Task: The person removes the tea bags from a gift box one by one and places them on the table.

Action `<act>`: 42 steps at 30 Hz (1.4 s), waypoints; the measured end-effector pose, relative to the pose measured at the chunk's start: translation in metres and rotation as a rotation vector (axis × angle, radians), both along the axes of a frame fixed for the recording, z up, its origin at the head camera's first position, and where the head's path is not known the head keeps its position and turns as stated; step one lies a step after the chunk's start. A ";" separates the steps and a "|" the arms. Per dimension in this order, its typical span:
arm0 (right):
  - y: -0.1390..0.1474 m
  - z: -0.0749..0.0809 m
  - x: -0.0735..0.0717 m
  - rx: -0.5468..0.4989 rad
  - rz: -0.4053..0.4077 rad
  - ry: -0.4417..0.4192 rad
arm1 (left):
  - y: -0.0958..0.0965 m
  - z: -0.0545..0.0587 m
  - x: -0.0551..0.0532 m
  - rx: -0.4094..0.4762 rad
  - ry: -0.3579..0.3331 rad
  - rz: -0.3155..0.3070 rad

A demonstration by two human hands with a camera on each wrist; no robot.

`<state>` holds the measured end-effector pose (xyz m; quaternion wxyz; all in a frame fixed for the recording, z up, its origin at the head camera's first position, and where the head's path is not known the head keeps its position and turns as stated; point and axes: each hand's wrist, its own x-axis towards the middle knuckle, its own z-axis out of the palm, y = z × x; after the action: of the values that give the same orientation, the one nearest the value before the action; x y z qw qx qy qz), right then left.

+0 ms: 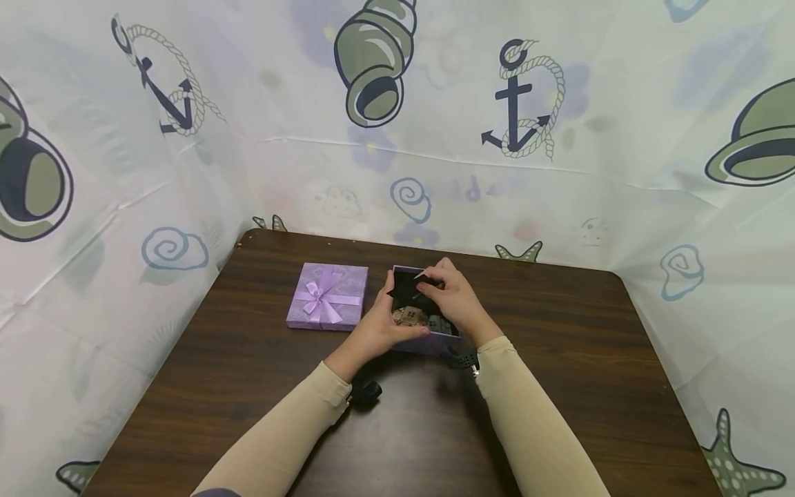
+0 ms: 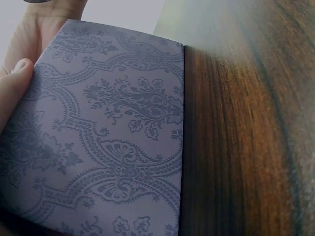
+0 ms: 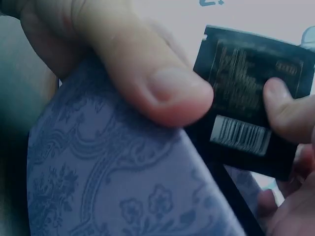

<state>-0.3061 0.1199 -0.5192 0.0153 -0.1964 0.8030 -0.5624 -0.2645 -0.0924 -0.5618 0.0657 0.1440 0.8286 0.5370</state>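
A purple patterned box [image 1: 428,343] stands lidless at the table's middle. My left hand [image 1: 381,323] grips it by the left side, thumb over the front rim; in the left wrist view a patterned wall [image 2: 118,128] of the box fills much of the picture. Above the box, my right hand [image 1: 456,297] pinches a small flat black packet [image 3: 241,98] with fine print and a barcode, clearest in the right wrist view. Inside the box lie a beige piece with window-like marks [image 1: 410,316] and a greyish one [image 1: 437,324], partly hidden by the hands.
Left of the box lies a purple lid [image 1: 297,304] with a lilac ribbon bow [image 1: 319,298]. The dark wooden table [image 1: 559,373] meets printed cloth walls [image 1: 298,179] at its back and sides. Black straps [image 1: 366,393] hang by the wrists.
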 end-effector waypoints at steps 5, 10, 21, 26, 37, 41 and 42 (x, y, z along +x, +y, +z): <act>0.002 -0.003 0.007 0.011 -0.022 0.097 | 0.001 -0.001 -0.001 0.005 0.006 -0.002; 0.002 -0.007 0.012 0.032 -0.033 0.184 | 0.002 -0.004 -0.001 0.013 0.012 -0.006; 0.003 -0.010 0.028 -0.123 -0.061 0.301 | 0.004 -0.005 0.005 -0.023 -0.051 0.037; 0.014 -0.010 0.039 -0.127 -0.117 0.408 | 0.006 -0.004 0.005 -0.020 -0.071 0.036; 0.048 0.026 0.076 -0.083 -0.345 0.505 | 0.004 -0.002 0.003 -0.049 -0.058 0.048; 0.058 0.032 0.083 -0.097 -0.417 0.523 | 0.004 -0.001 0.003 -0.055 -0.051 0.051; 0.061 0.033 0.084 -0.102 -0.431 0.528 | 0.003 -0.001 0.003 -0.055 -0.050 0.052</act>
<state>-0.2225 0.1807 -0.4865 -0.3222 -0.1615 0.7732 -0.5218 -0.2615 -0.0890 -0.5629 0.0763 0.1071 0.8446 0.5190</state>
